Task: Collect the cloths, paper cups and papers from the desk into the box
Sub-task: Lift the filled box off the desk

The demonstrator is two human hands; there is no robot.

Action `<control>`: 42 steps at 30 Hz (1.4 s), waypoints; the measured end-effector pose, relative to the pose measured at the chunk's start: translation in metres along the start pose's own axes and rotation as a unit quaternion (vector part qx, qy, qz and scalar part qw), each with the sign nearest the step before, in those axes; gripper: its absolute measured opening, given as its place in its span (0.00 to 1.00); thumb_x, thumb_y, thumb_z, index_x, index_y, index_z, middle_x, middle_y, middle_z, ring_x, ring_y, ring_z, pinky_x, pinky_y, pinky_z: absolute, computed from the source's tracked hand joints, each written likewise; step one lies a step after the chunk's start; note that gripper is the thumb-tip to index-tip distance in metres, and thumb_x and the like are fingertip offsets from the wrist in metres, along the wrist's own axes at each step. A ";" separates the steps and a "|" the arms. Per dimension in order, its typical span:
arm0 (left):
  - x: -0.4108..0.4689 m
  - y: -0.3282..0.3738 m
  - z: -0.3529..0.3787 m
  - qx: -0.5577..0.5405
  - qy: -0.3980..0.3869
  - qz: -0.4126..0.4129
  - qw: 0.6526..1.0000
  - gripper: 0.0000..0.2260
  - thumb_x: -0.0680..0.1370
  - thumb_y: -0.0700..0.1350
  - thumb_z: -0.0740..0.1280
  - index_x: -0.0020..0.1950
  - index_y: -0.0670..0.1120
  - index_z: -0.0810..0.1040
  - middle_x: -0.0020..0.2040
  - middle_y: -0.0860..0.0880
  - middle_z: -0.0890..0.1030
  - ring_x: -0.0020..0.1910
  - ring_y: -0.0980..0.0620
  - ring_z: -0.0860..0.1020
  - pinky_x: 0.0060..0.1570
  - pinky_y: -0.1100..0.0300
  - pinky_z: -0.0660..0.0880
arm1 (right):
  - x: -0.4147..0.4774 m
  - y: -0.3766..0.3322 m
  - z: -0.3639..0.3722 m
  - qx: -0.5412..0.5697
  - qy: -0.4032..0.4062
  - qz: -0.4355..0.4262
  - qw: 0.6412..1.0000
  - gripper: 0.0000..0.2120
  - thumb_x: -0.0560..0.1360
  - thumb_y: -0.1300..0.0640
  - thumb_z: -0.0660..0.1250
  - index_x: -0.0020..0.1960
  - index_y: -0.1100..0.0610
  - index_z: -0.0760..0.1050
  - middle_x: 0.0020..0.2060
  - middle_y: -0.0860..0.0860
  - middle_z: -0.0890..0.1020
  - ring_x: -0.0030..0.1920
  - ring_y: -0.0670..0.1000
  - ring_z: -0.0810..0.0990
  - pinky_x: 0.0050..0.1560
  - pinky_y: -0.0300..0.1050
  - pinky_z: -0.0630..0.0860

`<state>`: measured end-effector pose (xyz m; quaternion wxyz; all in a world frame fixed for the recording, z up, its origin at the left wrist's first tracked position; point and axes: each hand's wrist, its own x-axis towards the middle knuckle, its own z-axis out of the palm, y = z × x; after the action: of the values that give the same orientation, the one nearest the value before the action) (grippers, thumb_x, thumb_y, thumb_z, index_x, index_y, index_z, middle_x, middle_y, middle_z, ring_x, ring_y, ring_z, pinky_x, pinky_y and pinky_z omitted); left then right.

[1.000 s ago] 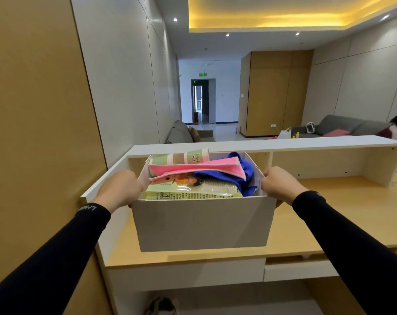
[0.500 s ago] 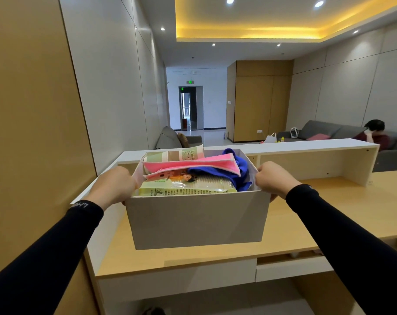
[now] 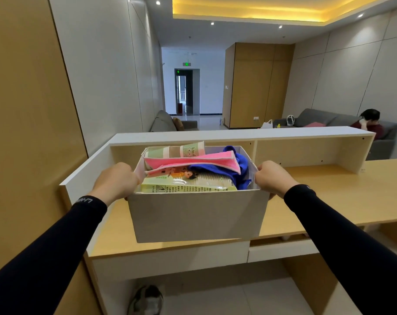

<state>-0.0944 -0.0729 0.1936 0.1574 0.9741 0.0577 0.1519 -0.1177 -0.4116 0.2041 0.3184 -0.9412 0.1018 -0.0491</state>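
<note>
Head view: my left hand (image 3: 115, 181) and right hand (image 3: 273, 178) clench the white cardboard box (image 3: 196, 215), now lifted off the wooden surface (image 3: 329, 201) (cloths, cups, papers inside), so collecting looks finished.

The box (image 3: 197, 215) looks like matt white card, smooth-sided. Inside, the pink cloth (image 3: 193, 161) and blue cloth (image 3: 241, 169) have a soft, napped weave; the paper cups (image 3: 177, 151) are matt printed paper; the packet (image 3: 188, 184) is glossy, probably plastic film. The desk (image 3: 329, 192) top is smooth, satin wood-grain laminate.
</note>
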 end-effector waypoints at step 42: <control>-0.198 -0.144 0.388 -0.036 -0.167 -0.150 0.974 0.14 0.79 0.44 0.58 0.35 0.42 0.71 0.33 0.35 0.80 0.34 0.36 0.76 0.34 0.54 0.62 | -0.042 0.268 0.361 0.093 -0.129 0.213 0.964 0.15 0.71 0.70 0.58 0.43 0.53 0.75 0.27 0.45 0.74 0.27 0.48 0.70 0.27 0.39 0.65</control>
<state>-0.1688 -0.0810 -0.2591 0.2210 0.9595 0.1710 -0.0363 -0.1452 -0.3976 -0.2461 0.4182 -0.8622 0.2531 0.1329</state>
